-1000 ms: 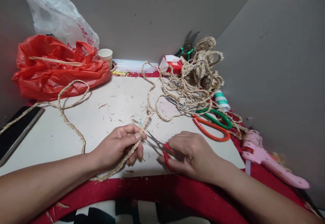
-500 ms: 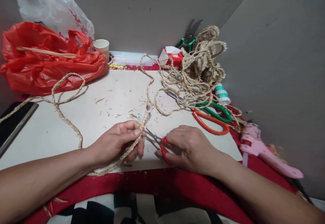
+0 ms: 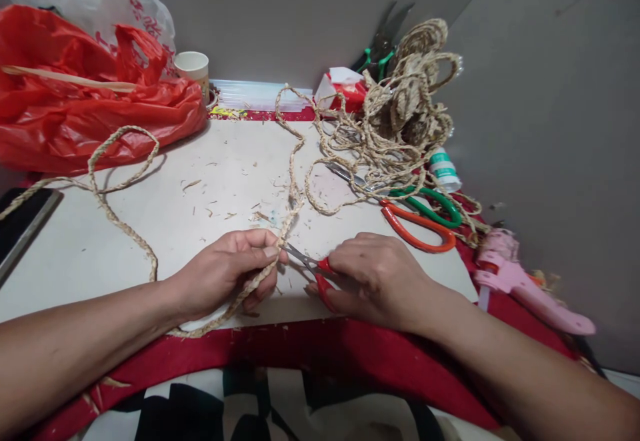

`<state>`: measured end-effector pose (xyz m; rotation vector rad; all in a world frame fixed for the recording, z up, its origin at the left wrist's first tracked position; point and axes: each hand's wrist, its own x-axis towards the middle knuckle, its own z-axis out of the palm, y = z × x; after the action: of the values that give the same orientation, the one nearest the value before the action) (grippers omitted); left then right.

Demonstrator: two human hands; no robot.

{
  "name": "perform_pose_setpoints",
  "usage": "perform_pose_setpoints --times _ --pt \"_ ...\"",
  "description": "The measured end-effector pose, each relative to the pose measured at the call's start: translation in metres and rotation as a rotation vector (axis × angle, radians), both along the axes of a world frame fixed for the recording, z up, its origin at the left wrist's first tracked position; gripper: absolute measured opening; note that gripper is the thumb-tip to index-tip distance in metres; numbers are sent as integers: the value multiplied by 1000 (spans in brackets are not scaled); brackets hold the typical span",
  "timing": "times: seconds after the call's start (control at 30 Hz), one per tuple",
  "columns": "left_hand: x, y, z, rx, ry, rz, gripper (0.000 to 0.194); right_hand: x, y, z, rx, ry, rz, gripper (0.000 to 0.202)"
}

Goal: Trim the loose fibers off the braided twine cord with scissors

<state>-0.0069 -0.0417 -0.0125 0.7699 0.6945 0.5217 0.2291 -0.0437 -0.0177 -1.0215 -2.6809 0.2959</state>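
Note:
My left hand point(image 3: 233, 264) pinches a braided straw rope point(image 3: 256, 281) between thumb and index finger, over the front of the white board. The rope runs from the hand back towards the tangle and also loops down below the left wrist. In my right hand point(image 3: 380, 278) is a small pair of red-handled scissors point(image 3: 325, 284), its fingers in the handles. The scissor blades are parted a little, with their tips at the rope beside my left fingertips.
On the white board point(image 3: 200, 194) lie straw scraps and large scissors point(image 3: 417, 228) with orange and green handles. A rope tangle point(image 3: 395, 141), tissue pack point(image 3: 345, 88) and pink glue gun point(image 3: 530, 288) are at right. Left are a red bag point(image 3: 100, 114), cup point(image 3: 193, 68) and dark phone point(image 3: 25, 228).
The camera view has shifted slightly, so the board and the things on it appear higher. Both hands keep their hold, and the scissor tips stay at the rope.

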Motion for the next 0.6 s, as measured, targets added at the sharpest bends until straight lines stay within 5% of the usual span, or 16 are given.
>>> perform_pose_setpoints --times 0.6 --pt "1 0 2 -17 81 -8 13 1 -5 -6 176 -57 15 27"
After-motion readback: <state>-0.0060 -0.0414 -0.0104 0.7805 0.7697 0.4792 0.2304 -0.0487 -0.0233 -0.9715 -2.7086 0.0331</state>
